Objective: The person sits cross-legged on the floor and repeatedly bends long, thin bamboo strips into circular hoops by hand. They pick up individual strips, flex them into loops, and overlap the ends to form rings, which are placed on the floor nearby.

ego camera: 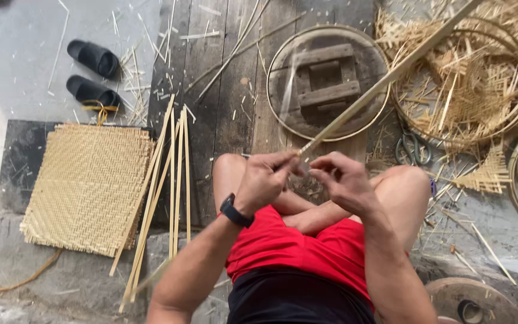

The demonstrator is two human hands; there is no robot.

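Head view: left hand (263, 180) and right hand (340, 180) each pinch the near end of bamboo strip (391, 75), grip clamped; advisable to pull apart evenly, keeping the split centred

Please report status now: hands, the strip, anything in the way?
Left hand pinches strip end. Right hand at same end, grip unclear. Strip slants up-right over hoop. Nothing blocks.

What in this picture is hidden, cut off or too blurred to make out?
- Head view: the near end of the bamboo strip is hidden inside the left hand and right hand.
- Both fingertips are motion-blurred.
- The scissors are partly under straw.
- The round wooden block is cut by the bottom edge.
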